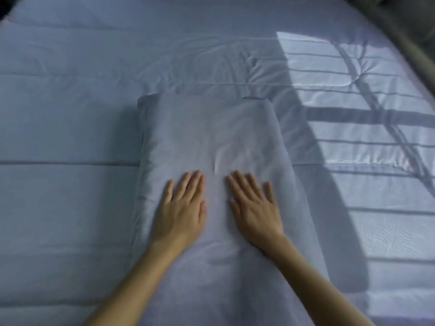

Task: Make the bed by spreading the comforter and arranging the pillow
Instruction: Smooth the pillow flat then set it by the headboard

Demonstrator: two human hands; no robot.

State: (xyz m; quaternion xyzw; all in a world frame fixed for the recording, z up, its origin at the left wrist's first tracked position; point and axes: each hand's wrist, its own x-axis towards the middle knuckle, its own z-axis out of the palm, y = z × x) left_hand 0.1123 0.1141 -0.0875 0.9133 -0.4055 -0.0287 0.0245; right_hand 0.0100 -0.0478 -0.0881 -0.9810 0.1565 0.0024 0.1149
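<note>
A pale blue pillow (207, 137) lies lengthwise in the middle of the bed, on top of the pale blue quilted comforter (66, 114), which is spread flat across the bed. My left hand (181, 208) rests palm down on the near half of the pillow, fingers apart. My right hand (254, 205) lies flat beside it, a small gap between the two. Neither hand holds anything. A few creases show in the pillow just beyond my fingertips.
A bright patch of window light with barred shadows (367, 128) falls across the right side of the comforter. The comforter is wrinkled past the pillow's far end. A dark edge of the room shows at the top right corner (414, 17).
</note>
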